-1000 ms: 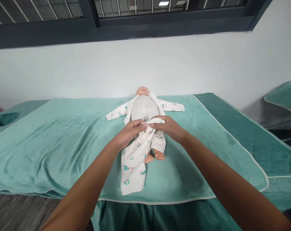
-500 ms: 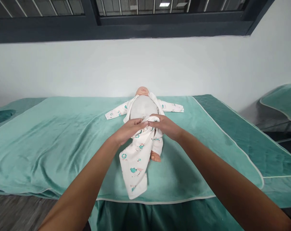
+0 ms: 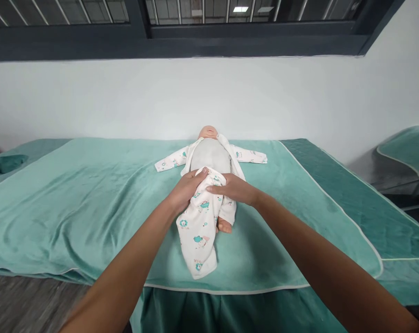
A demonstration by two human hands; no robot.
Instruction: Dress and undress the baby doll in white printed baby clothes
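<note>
A baby doll (image 3: 210, 154) lies on its back on a teal towel (image 3: 91, 199), head toward the wall, its grey torso bare. A white printed romper (image 3: 199, 226) is open around it, sleeves spread to both sides. My left hand (image 3: 185, 189) grips the romper's cloth at the doll's hips, fingers closed on the fabric. My right hand (image 3: 232, 188) lies over the same bunch of cloth from the right, fingers pressed on it. One empty romper leg hangs toward me. A doll foot (image 3: 224, 225) shows beneath the cloth.
The towel covers a table draped in darker green cloth (image 3: 334, 185) against a white wall. A small dark green roll (image 3: 4, 163) lies at the far left. Another teal-covered surface (image 3: 406, 148) stands at the right. A dark window frame (image 3: 195, 37) runs above.
Both hands have drawn the romper's cloth up over the doll's lower belly. The loose leg has swung right and only one doll foot now shows.
</note>
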